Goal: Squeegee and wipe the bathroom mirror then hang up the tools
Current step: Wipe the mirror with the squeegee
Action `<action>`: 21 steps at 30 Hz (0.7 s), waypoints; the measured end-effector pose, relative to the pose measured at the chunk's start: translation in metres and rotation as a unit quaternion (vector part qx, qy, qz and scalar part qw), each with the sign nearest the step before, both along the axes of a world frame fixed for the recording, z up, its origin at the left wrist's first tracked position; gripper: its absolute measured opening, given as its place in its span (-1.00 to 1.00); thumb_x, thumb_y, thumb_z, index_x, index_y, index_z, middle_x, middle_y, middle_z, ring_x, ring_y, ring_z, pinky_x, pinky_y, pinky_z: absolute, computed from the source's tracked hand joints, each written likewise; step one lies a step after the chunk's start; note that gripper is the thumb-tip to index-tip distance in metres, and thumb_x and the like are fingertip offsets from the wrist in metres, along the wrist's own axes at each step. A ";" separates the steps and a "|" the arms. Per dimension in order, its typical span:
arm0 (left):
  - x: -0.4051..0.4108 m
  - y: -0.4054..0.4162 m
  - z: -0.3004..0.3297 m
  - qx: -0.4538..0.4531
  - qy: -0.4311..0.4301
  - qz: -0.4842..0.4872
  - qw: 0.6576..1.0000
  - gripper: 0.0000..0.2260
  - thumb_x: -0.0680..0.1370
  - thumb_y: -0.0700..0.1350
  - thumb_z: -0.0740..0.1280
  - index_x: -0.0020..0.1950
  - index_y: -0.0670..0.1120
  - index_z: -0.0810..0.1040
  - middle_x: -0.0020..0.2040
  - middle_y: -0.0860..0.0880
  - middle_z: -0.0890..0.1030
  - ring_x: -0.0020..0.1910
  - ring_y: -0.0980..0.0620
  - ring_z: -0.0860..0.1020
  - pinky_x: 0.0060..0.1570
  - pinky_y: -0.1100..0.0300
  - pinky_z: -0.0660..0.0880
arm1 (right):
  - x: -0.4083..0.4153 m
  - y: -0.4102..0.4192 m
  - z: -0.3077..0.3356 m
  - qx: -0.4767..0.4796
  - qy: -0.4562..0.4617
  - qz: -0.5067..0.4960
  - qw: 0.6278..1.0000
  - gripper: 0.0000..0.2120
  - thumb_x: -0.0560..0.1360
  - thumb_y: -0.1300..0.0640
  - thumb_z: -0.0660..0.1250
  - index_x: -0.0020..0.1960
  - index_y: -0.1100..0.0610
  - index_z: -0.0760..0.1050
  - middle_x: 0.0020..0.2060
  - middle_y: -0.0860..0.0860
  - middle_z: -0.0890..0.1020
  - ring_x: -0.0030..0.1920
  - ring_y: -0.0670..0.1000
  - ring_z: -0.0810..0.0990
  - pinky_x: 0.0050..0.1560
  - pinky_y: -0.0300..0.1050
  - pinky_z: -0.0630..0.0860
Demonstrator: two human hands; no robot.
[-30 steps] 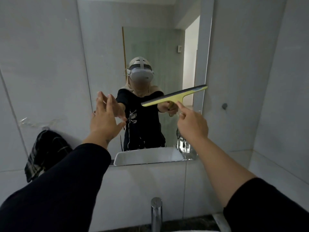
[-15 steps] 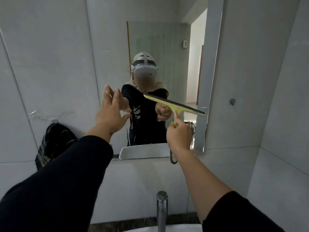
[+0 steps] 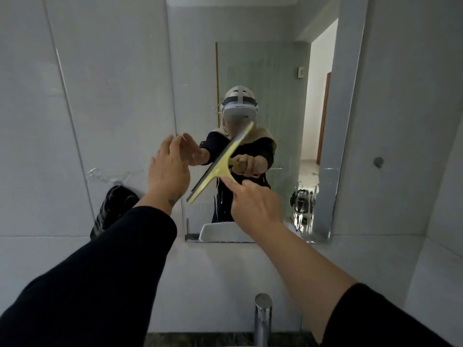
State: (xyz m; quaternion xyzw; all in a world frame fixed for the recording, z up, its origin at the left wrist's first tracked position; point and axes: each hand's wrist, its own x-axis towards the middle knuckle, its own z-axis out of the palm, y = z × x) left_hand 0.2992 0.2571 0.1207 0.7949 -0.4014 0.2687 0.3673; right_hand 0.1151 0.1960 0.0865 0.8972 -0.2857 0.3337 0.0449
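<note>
A tall wall mirror [image 3: 270,58] fills the middle of the head view. My right hand [image 3: 255,204] grips the handle of a yellow squeegee [image 3: 220,166], forefinger stretched along it. The blade lies steeply tilted on the glass, its top end up right and its bottom end down left. My left hand [image 3: 169,169] is raised with fingers apart at the mirror's left edge and holds nothing. A dark checked cloth [image 3: 110,209] hangs on the left wall under a clear hook [image 3: 115,175].
A chrome tap [image 3: 263,319] rises at the bottom centre below the mirror. A small round hook [image 3: 378,162] sits on the right wall. Tiled walls close in on the left and right. The mirror's lower right corner shows streaks and droplets [image 3: 304,211].
The squeegee blade has swung from nearly level to steeply tilted and shifted left across the glass. My left hand stays open at the mirror's left edge. The view has moved rightward.
</note>
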 end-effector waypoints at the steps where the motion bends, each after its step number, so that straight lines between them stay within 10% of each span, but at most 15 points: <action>1: 0.002 0.003 -0.002 0.002 0.000 0.011 1.000 -0.45 0.56 -0.22 0.23 0.51 -0.10 0.12 0.54 -0.08 0.12 0.42 -0.18 0.29 0.36 -0.13 0.29 | 0.005 0.003 0.006 -0.026 0.029 0.012 0.999 -0.42 0.56 0.22 0.09 0.49 -0.21 0.16 -0.08 0.06 0.54 -0.22 0.13 0.50 -0.41 -0.11 0.19; 10: 0.012 0.019 -0.031 0.038 0.022 0.067 0.997 -0.42 0.59 -0.15 0.20 0.54 -0.14 0.00 0.57 -0.09 0.01 0.51 -0.11 0.14 0.43 -0.11 0.20 | 0.056 0.002 0.040 -0.207 0.142 0.062 0.966 -0.45 0.55 0.26 0.10 0.43 -0.19 0.26 -0.03 0.03 0.62 -0.09 0.11 0.61 -0.36 -0.12 0.30; 21: -0.008 -0.017 -0.041 0.049 -0.045 0.010 0.998 -0.25 0.49 -0.11 0.39 0.53 0.08 -0.01 0.57 -0.03 -0.11 0.49 -0.13 0.16 0.42 -0.18 0.20 | -0.002 -0.055 0.035 -0.181 0.111 0.018 0.977 -0.44 0.55 0.21 0.08 0.40 -0.33 0.22 -0.05 0.01 0.59 -0.10 0.12 0.58 -0.33 -0.11 0.32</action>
